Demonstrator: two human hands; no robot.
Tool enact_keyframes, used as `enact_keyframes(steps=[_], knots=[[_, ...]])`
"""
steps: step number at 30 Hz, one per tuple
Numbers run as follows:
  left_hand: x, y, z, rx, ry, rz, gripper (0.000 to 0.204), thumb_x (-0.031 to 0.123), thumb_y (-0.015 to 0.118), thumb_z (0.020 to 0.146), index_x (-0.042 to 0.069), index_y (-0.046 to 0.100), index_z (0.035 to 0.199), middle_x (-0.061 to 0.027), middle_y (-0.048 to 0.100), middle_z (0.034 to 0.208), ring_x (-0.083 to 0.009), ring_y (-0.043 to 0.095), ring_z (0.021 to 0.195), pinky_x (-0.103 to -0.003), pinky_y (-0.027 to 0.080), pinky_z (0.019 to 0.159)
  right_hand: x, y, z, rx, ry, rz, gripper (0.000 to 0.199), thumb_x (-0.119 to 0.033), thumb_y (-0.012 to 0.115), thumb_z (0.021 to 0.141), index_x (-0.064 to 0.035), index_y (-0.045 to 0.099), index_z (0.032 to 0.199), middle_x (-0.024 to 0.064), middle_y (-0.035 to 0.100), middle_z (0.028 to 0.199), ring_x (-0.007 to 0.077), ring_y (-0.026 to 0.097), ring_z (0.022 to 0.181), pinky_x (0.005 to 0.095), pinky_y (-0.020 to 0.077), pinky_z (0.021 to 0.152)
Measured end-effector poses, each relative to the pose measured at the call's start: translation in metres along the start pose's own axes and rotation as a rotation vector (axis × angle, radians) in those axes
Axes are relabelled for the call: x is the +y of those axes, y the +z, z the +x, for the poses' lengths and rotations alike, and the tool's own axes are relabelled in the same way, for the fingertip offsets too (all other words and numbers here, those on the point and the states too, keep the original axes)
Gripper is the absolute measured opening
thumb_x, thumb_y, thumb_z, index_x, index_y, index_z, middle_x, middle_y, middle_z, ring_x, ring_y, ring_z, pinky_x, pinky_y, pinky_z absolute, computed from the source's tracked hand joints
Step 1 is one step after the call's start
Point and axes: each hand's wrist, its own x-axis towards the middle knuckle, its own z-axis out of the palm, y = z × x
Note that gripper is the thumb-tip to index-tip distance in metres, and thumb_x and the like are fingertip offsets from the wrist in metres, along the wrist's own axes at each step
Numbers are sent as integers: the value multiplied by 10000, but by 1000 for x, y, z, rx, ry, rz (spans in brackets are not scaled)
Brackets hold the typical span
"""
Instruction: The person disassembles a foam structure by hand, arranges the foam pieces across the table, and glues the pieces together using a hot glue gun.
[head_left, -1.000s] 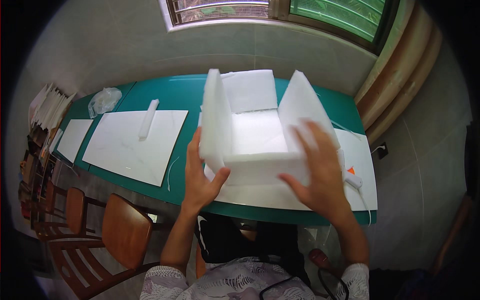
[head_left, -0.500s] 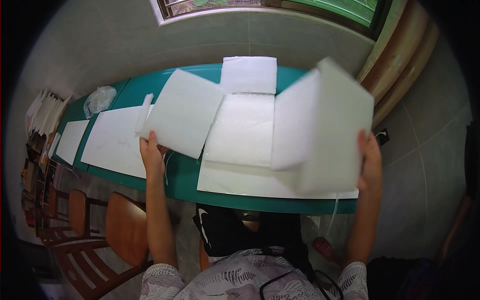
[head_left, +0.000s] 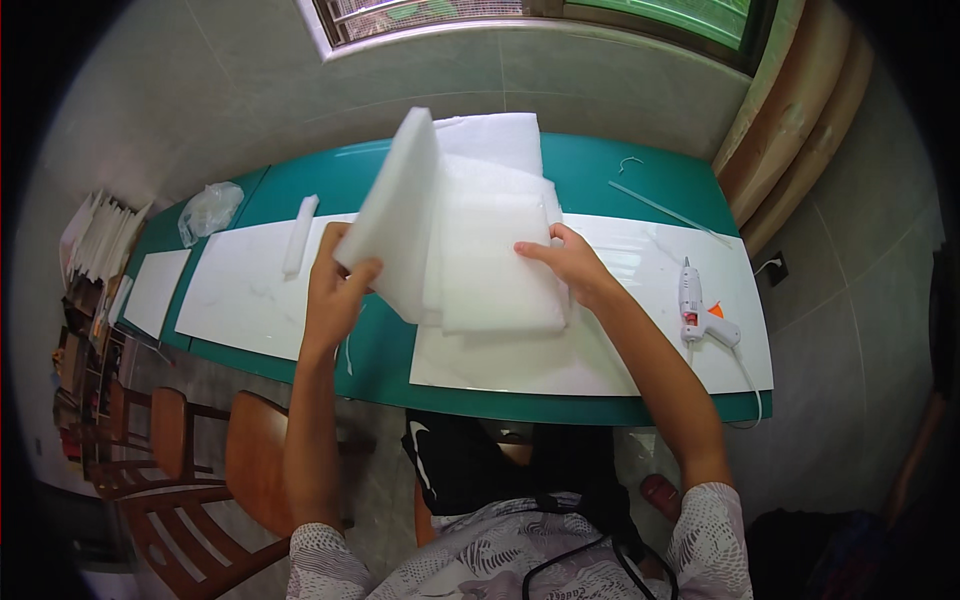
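Left hand (head_left: 335, 290) grips the lower edge of a white foam panel (head_left: 395, 215), fingers curled around it, panel tilted up off the desk (head_left: 600, 170). Right hand (head_left: 570, 262) lies flat on a stack of foam sheets (head_left: 495, 270), fingers spread and pressing its right side, not closed around anything. Raised panel meets the stack along its right edge; cannot tell if the two are joined. Stack sits mid-desk, partly on a white board (head_left: 640, 350) at the near edge. Another foam sheet (head_left: 495, 140) lies behind the stack. White glue gun (head_left: 697, 310) lies on the board right of the right hand, well apart. Second white board (head_left: 240, 295) left of the left hand, a small foam strip (head_left: 299, 235) on it. Clear plastic bag (head_left: 207, 210) at the desk's far left corner. Wooden chairs (head_left: 180, 470) under the near left edge.
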Motion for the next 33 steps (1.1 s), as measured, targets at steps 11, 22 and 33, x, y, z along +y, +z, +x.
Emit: enact_keyframes(steps=[11,22,33], knots=[[63,-109,-42,1085,333,257,328,106,479,940,-119,503,1176,-281,598,1132,-328,665,954,-415,590,830,13,-26,19,114,-75,-438,568,-360,809,705,-12,589,1098,240,560,1119,286,614,972,361,534,777],[20,98,-19,-139,400,436,434,235,670,847,23,542,1204,-162,587,1207,-377,577,1053,-403,481,895,-4,-28,-21,-13,-41,4,1025,-656,609,810,-83,142,1520,246,357,1436,347,412,1288,490,332,1056],[-58,77,-8,-83,-411,-258,633,409,650,890,-39,454,1292,-209,467,1339,-281,440,1254,-408,340,1049,-9,-32,-13,-157,-147,33,892,-165,781,749,22,251,1443,244,457,1360,317,490,1243,386,397,1051]])
